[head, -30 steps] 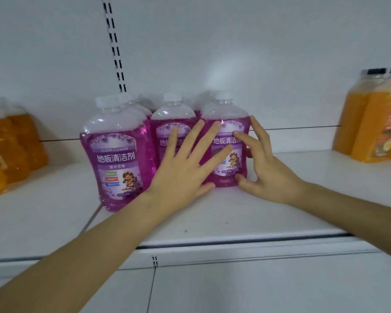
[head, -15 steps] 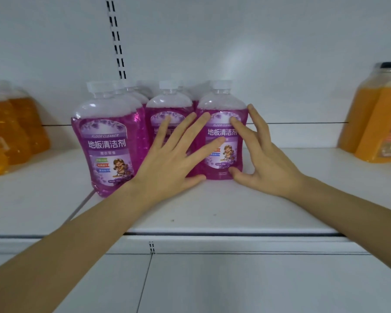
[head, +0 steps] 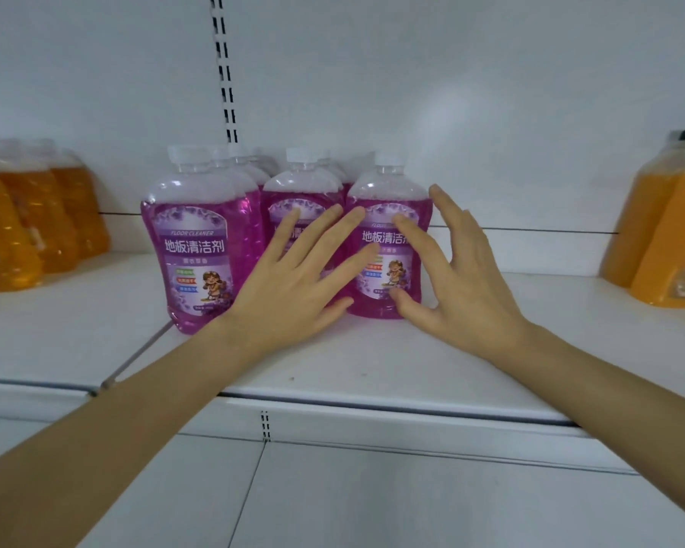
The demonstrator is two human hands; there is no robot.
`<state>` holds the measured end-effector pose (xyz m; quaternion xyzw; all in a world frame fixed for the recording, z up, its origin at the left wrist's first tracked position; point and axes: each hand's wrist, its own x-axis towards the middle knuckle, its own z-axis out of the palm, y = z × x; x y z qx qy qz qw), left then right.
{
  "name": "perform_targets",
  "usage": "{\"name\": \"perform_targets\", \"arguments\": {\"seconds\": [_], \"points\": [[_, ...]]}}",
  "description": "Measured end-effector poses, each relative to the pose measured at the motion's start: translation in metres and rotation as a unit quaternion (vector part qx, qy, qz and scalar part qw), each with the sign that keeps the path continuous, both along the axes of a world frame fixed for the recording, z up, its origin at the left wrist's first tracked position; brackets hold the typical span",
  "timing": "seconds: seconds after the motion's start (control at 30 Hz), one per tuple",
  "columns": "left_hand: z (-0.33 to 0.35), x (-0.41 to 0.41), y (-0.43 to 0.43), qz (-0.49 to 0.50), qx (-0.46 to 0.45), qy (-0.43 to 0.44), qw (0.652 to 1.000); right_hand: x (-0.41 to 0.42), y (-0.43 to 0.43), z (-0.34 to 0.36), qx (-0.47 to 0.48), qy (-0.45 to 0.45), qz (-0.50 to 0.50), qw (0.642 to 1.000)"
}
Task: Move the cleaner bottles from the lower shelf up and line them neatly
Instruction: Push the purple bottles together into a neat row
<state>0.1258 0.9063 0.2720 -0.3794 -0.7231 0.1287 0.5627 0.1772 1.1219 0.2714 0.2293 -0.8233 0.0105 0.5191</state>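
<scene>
Right grip (head: 463,294) has spread wider beside the right front cleaner bottle (head: 380,237); left grip (head: 285,298), fingers apart, presses just left of it.

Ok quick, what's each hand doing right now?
Left hand: open, fingers flat against the purple clear-plastic floor cleaner bottles.
Right hand: open, holding nothing.
</scene>
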Motion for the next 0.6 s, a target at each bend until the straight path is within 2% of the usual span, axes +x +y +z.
{"name": "perform_targets", "arguments": {"seconds": [0.13, 0.27, 0.43, 0.6], "points": [[0.004, 0.005, -0.021, 0.049, 0.032, 0.049, 0.997, 0.003, -0.007, 0.003, 0.076, 0.04, 0.014, 0.996], [0.004, 0.003, -0.047, 0.082, -0.005, 0.09, 0.993, -0.001, -0.027, 0.003, 0.144, 0.048, -0.015, 0.988], [0.001, 0.001, -0.057, 0.102, -0.031, 0.087, 0.991, -0.012, -0.071, -0.002, 0.146, 0.032, -0.108, 0.983], [0.003, -0.003, -0.06, 0.049, -0.025, 0.075, 0.996, -0.014, -0.076, -0.003, 0.158, 0.015, -0.145, 0.977]]}}
